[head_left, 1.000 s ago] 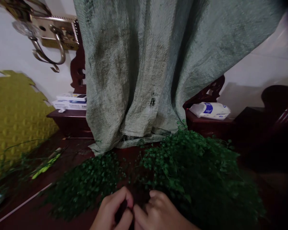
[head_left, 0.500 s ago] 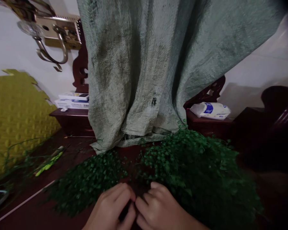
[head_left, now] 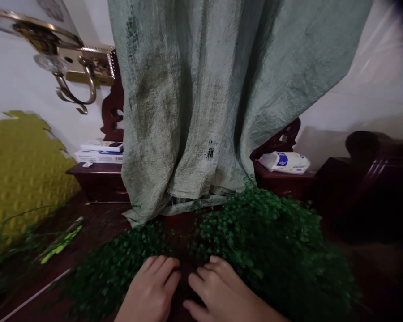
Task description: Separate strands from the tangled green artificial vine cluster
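Note:
My left hand [head_left: 152,286] is at the bottom centre, beside the smaller pile of leafy green stems [head_left: 114,264]. Its fingers are curled and the thumb lies close to the index finger; whatever they may hold is hidden. To its right, my right hand [head_left: 218,288] hovers at the near edge of a larger, bushy heap of the same greens [head_left: 272,241]. The fingers there are loosely bent, with the thumb apart, and nothing shows between them. A dark gap of tabletop separates the two hands.
A grey-green woven sack [head_left: 204,112] hangs behind the greens. A tissue pack [head_left: 285,162] lies on the right ledge, white boxes [head_left: 100,154] on the left one. Further left are a yellow foam mat [head_left: 23,165], a lime-green object [head_left: 62,243] and a thin pale stick [head_left: 36,295].
My hands were nearly touching at the fingertips and have moved apart, the left one leftward. My right thumb now shows apart from the fingers. The whole view has shifted slightly.

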Demonstrator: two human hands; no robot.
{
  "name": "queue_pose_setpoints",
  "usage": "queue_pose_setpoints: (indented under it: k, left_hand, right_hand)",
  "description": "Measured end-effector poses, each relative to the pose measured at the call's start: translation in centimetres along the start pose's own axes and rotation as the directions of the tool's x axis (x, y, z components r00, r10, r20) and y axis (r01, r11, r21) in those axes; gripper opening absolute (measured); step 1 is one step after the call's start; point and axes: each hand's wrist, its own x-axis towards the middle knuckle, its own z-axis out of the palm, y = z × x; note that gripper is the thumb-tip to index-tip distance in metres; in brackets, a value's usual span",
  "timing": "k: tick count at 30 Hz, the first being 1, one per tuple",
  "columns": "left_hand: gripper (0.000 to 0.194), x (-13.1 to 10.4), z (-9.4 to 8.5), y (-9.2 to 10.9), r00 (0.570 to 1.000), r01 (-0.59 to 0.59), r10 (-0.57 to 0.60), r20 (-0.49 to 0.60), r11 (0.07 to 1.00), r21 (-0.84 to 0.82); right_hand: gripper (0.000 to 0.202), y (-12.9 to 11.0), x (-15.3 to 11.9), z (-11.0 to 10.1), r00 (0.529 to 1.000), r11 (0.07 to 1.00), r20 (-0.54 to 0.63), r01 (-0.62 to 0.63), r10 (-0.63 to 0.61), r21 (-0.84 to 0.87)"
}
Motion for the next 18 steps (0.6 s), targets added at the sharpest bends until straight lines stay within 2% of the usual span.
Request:
queue_pose_setpoints:
  k: [5, 11, 18]
  left_hand:
    - [0.029, -0.2, 0.4, -0.1, 0.999, 0.015, -0.017, 0.033, 0.999, 0.05]
    - [0.021, 0.2, -0.1, 0.2, 0.999, 0.016, -0.018, 0.042, 0.999, 0.049]
    - [0.028, 0.4, 0.0, 0.1, 0.998, 0.018, -0.02, 0.061, 0.999, 0.032]
  right_hand:
    - [0.029, 0.3, -0.4, -0.5, 0.999, 0.999, -0.039, -0.02, 0.022, 0.031]
    - [0.018, 0.8, -0.9, -0.8, 0.993, 0.994, -0.041, 0.106, -0.108, -0.037]
    - [0.012, 1.5, -1.7, -1.3, 0.993, 0.995, -0.06, 0.102, -0.103, -0.016]
